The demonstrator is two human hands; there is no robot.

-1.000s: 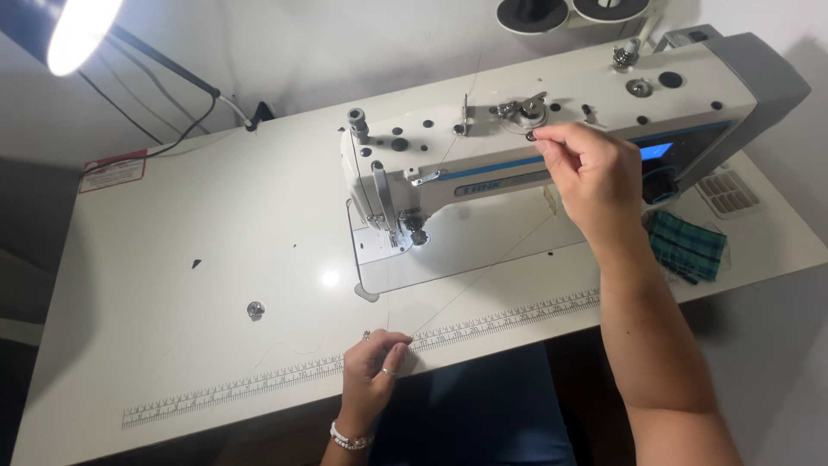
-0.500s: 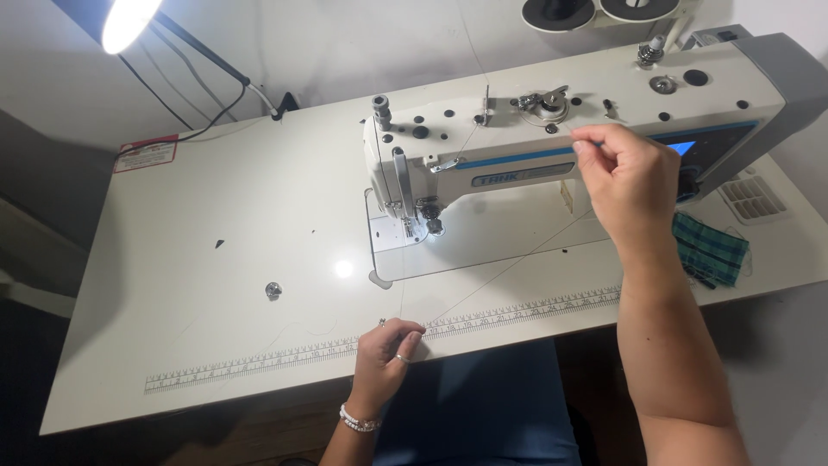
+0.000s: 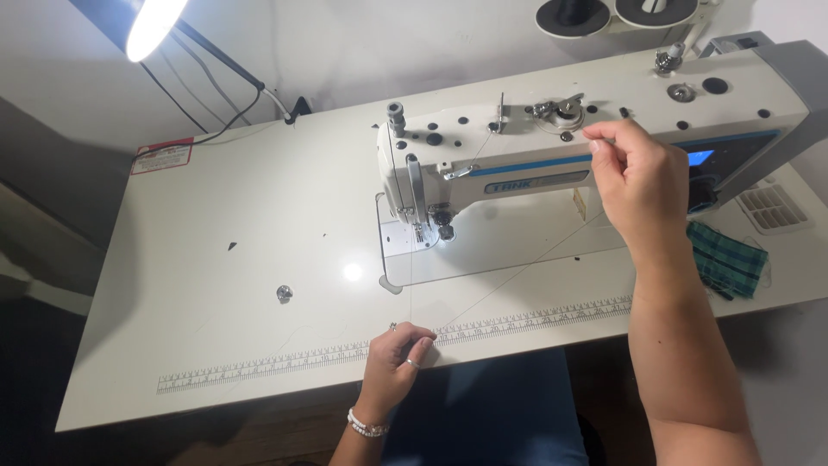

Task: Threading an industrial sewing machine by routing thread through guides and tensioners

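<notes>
A white industrial sewing machine (image 3: 535, 151) stands on a white table (image 3: 259, 259). My right hand (image 3: 634, 185) is raised in front of the machine's arm, its fingertips pinched on a thin thread (image 3: 526, 267) near the bobbin winder (image 3: 561, 110) on top. The thread slants down to my left hand (image 3: 401, 354), which rests at the table's front edge by the printed ruler strip (image 3: 302, 361), fingers curled on the thread's other end. The needle and presser foot (image 3: 423, 226) sit at the machine's left end.
A lamp (image 3: 155, 26) shines at the upper left, its cables running behind the table. Green plaid fabric (image 3: 724, 259) lies at the right, beside my right forearm. A small metal disc (image 3: 285, 293) lies on the table's left half. Thread cone stands (image 3: 617, 13) sit behind the machine.
My right hand has moved along the machine's arm with the thread still pinched. My left hand stays at the front edge. The camera view has shifted slightly.
</notes>
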